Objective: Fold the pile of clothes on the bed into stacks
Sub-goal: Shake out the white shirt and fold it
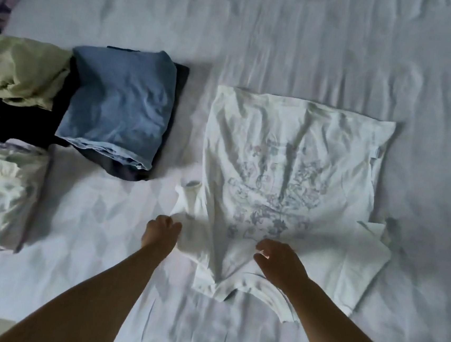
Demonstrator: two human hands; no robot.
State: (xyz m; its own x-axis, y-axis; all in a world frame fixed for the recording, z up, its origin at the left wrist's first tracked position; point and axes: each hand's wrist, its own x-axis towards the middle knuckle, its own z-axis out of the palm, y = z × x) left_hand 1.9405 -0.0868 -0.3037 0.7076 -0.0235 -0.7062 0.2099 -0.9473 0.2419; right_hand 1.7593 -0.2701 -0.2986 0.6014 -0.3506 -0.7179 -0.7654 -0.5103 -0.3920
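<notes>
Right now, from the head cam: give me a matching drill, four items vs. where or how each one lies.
Items:
1. white tee
2. blue garment
3. left hand
4. yellow-green garment

States:
A. unfolded heap at the far left edge
B. spread flat, print up, right of centre
C. folded, on top of a dark garment
D. at the tee's left sleeve

Pairs: 1-B, 2-C, 3-D, 4-A

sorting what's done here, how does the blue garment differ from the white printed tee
The blue garment is folded into a compact rectangle atop a dark folded piece; the white printed tee is spread out in one layer. The blue garment is plain; the tee carries a faded print. Both lie on the bed sheet.
</notes>
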